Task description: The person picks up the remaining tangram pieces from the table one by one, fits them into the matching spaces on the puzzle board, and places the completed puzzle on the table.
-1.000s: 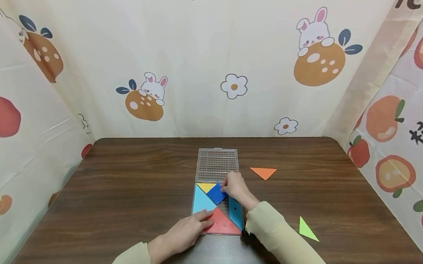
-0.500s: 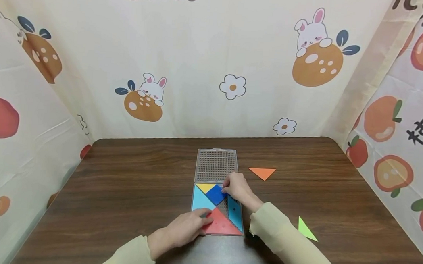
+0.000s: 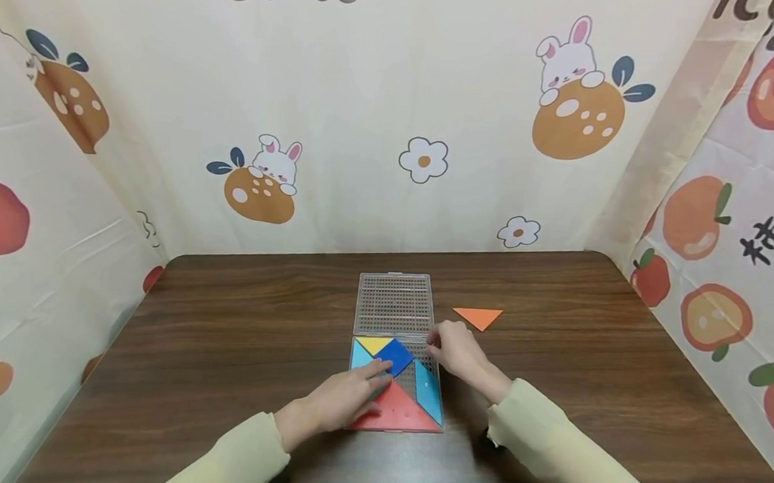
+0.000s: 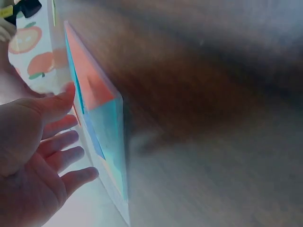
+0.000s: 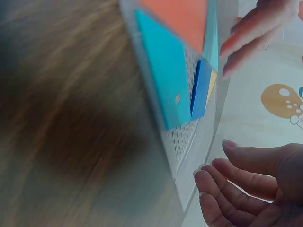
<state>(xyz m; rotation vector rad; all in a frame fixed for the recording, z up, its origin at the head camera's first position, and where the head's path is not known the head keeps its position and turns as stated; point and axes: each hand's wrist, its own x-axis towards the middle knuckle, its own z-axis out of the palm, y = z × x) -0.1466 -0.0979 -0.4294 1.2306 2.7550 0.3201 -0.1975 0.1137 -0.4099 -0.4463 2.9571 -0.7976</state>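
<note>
A hinged plastic tangram case lies unfolded, its near half filled with flat pieces. These are a red triangle, a light-blue triangle partly covered by my left hand, a yellow triangle, a dark blue square and a blue parallelogram. My left hand reaches over the pieces with fingers extended, fingertips at the square; whether they touch it I cannot tell. Just at the case's right edge is my right hand; in its wrist view the fingers are loosely bent around nothing.
An orange triangle lies on the brown wooden table, right of the case's far half. Gaps of dotted grid show beside the square and parallelogram. Printed curtains stand behind the table and at both sides.
My right hand has let go of the dark blue square and drawn back to the right. My left fingers have shifted toward the square. The right sleeve now hides the green triangle.
</note>
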